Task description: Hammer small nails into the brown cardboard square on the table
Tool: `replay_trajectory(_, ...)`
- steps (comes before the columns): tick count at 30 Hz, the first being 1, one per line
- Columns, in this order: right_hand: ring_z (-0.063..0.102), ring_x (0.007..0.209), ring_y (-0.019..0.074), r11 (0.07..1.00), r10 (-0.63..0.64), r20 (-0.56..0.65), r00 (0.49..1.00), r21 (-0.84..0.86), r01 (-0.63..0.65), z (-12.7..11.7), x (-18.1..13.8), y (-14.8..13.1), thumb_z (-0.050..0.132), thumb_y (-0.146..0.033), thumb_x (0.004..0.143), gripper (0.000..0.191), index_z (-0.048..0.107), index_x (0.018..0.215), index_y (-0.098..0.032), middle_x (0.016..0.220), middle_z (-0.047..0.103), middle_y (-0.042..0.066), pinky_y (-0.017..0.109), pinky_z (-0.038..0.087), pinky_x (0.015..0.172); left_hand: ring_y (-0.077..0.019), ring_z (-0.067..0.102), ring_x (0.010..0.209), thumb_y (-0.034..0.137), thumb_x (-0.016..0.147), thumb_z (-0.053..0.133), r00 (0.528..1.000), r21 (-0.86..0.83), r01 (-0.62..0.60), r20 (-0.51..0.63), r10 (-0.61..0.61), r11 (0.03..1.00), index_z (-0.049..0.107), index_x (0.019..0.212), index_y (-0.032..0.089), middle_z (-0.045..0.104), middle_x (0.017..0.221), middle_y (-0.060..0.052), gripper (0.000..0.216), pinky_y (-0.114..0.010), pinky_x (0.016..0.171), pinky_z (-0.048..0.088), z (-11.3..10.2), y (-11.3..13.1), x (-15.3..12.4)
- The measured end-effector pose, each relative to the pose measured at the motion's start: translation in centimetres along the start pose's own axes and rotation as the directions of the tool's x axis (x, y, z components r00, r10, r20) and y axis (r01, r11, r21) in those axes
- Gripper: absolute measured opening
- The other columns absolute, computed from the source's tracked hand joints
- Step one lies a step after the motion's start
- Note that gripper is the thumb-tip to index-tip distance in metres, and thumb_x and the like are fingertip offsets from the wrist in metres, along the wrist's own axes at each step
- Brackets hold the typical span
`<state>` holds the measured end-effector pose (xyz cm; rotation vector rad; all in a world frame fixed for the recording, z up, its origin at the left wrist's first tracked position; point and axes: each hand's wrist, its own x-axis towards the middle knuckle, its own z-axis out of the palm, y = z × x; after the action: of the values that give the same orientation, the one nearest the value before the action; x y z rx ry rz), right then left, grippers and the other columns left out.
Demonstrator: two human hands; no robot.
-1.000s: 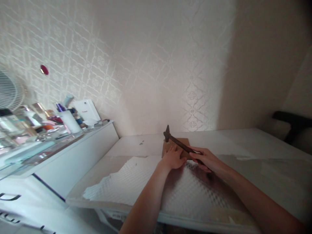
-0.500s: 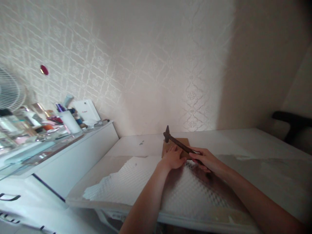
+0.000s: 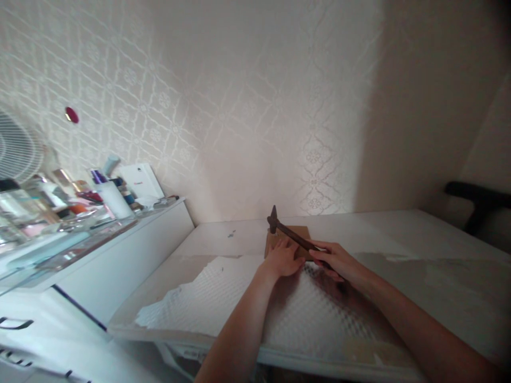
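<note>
My right hand (image 3: 329, 259) is wrapped round the handle of a hammer (image 3: 293, 235). The dark metal head points away from me, over the far left corner of a brown board (image 3: 302, 233). Spread fingers of my left hand (image 3: 284, 258) lie flat on this board, just below the hammer head. Whether the head touches the board I cannot tell. A small light thing sits by the hammer head, too small to make out. Under my forearms is a white quilted sheet (image 3: 199, 298) with a ragged left edge.
The white table (image 3: 235, 240) meets a patterned wall behind. A few small grey bits (image 3: 231, 233) lie at its far left. On the left, a white cabinet (image 3: 131, 255) carries bottles (image 3: 114, 199), a white box (image 3: 141, 180) and a fan (image 3: 18, 146). A black armrest (image 3: 477, 197) stands at right.
</note>
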<state>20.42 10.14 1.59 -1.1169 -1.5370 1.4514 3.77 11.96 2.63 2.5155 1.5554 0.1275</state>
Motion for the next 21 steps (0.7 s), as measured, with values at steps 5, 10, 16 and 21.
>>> replay_trajectory(5, 0.024, 0.026, 0.0014, 1.0, -0.019, 0.007, 1.0, -0.001, 0.019, -0.01, 0.07, 0.06, 0.05, -0.037, 0.074, 0.057, 0.038, 0.128, -0.022, 0.05, 0.038, -0.009, 0.015, 0.016, 0.024, -0.0316, 0.02, 0.124, 0.046, 0.079, 0.035, 1.0, -0.008, 0.007, -0.006, -0.007, 1.0, 0.029, 0.129, 0.025, 0.025, 0.136, -0.007, 0.054, -0.052, 0.095, 0.024, -0.06, 0.1, -0.06)
replay_trajectory(10, 0.025, 0.026, 0.0018, 1.0, -0.009, -0.011, 1.0, -0.002, 0.009, 0.06, 0.02, -0.09, 0.05, -0.037, 0.074, 0.057, 0.039, 0.127, -0.021, 0.047, 0.037, -0.009, 0.015, 0.017, 0.025, -0.0317, 0.019, 0.124, 0.047, 0.079, 0.035, 1.0, -0.015, 0.017, 0.008, -0.017, 1.0, 0.03, 0.128, 0.025, 0.024, 0.136, -0.007, 0.054, -0.053, 0.095, 0.023, -0.07, 0.07, -0.04)
replay_trajectory(16, 0.024, 0.026, 0.0011, 1.0, -0.01, -0.01, 1.0, 0.011, 0.01, 0.09, -0.07, -0.21, 0.05, -0.036, 0.073, 0.056, 0.04, 0.126, -0.021, 0.049, 0.039, -0.009, 0.015, 0.016, 0.025, -0.0308, 0.019, 0.124, 0.047, 0.079, 0.036, 1.0, -0.024, 0.014, 0.007, -0.014, 1.0, 0.031, 0.128, 0.026, 0.023, 0.137, -0.006, 0.053, -0.052, 0.095, 0.023, -0.02, 0.04, 0.03)
replay_trajectory(21, 0.024, 0.026, 0.001, 1.0, -0.021, -0.009, 1.0, 0.004, 0.021, -0.02, 0.02, -0.07, 0.05, -0.035, 0.073, 0.056, 0.04, 0.126, -0.02, 0.05, 0.039, -0.009, 0.015, 0.016, 0.024, -0.0316, 0.019, 0.124, 0.047, 0.079, 0.035, 1.0, -0.018, 0.014, 0.01, -0.014, 1.0, 0.03, 0.128, 0.025, 0.023, 0.137, -0.006, 0.054, -0.052, 0.096, 0.022, -0.1, 0.14, 0.01)
